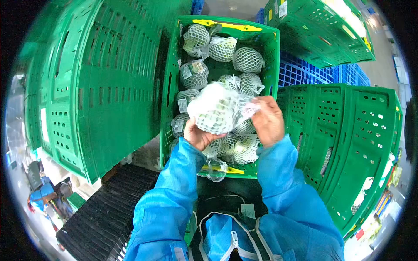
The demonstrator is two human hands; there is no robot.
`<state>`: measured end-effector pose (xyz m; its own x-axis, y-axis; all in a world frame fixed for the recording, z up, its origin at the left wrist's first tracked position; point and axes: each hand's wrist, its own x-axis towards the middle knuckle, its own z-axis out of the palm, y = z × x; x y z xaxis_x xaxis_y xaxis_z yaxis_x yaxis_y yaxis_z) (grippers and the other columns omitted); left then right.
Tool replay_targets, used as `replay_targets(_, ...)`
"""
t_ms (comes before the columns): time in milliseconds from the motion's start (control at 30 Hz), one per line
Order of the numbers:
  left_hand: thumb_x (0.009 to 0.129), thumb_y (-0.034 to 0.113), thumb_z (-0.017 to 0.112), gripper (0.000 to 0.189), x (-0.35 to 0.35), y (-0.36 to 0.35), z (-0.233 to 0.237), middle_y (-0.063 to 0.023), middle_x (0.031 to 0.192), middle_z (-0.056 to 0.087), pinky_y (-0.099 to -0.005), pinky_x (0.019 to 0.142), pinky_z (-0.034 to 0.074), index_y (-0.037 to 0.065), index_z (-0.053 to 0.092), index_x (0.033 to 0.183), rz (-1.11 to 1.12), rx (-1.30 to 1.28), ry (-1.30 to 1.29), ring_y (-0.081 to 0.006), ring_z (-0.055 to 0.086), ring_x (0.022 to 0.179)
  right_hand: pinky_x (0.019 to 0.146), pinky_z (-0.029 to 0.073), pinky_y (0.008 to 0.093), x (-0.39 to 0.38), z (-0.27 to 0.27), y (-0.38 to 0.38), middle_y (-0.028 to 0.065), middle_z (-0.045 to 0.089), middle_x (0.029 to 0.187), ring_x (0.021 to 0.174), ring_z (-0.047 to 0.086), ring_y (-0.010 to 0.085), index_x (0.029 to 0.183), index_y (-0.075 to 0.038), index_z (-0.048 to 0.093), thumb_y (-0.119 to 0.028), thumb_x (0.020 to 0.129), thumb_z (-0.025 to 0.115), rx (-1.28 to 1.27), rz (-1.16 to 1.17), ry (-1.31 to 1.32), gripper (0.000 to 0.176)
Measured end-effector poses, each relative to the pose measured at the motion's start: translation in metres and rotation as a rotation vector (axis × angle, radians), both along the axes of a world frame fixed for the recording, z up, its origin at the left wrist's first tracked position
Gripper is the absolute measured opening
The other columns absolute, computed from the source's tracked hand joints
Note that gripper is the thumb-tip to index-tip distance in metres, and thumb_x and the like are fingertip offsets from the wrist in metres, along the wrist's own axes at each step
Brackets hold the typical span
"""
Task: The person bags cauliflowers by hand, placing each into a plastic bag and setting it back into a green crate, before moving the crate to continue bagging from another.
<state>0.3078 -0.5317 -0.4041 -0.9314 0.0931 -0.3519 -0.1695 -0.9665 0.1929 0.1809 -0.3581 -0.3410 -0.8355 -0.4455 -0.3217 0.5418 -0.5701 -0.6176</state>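
My left hand (198, 137) cups from below a round green fruit in white foam net and clear plastic bag (215, 111). My right hand (267, 122) pinches the twisted end of that bag at the fruit's right side. Both hands hover over an open green crate (167, 91) that holds several similar netted, bagged fruits (248, 60), some with white labels. Both arms wear blue sleeves.
Stacked green crates (91, 82) stand close on the left, another green crate (348, 143) on the right, one more at the top right (318, 30). A blue pallet (322, 74) lies behind. A black ribbed mat (109, 204) and clutter sit at the lower left.
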Motion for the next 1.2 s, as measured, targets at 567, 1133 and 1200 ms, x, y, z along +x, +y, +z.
replay_targets(567,0.084,0.017,0.059,0.020,-0.070,-0.020,0.018,-0.0094,0.069,0.053,-0.0313,0.063,0.040,-0.001,0.057,0.074,0.066,-1.417,0.047,-0.0204,0.050,0.067,0.049,0.031,0.0198,-0.016,0.017,0.007,-0.0004,0.049,0.070,0.053,0.039,0.0061,0.093,-0.007,0.051,-0.007,0.085,0.055,0.167,0.242,-0.005,0.009)
replay_targets(1133,0.083,0.014,0.062,0.039,-0.024,-0.014,-0.016,-0.0105,0.112,0.053,-0.0347,0.092,0.040,0.004,0.047,0.118,0.379,-1.130,-0.271,-0.0185,0.050,0.104,0.037,0.025,0.0253,-0.014,-0.042,-0.016,0.0005,0.042,0.062,0.042,0.031,0.0083,0.089,-0.014,0.050,-0.020,0.087,0.055,-0.234,0.119,-0.367,0.008)
replay_targets(1200,0.081,0.015,0.065,0.047,-0.029,-0.011,0.000,-0.0125,0.117,0.051,-0.0369,0.095,0.037,0.005,0.044,0.122,0.383,-1.268,-0.200,-0.0205,0.047,0.110,0.036,0.025,0.0257,-0.005,-0.027,-0.027,0.0010,0.043,0.062,0.042,0.032,0.0082,0.090,-0.012,0.050,-0.022,0.087,0.055,-0.275,0.313,-0.394,0.012)
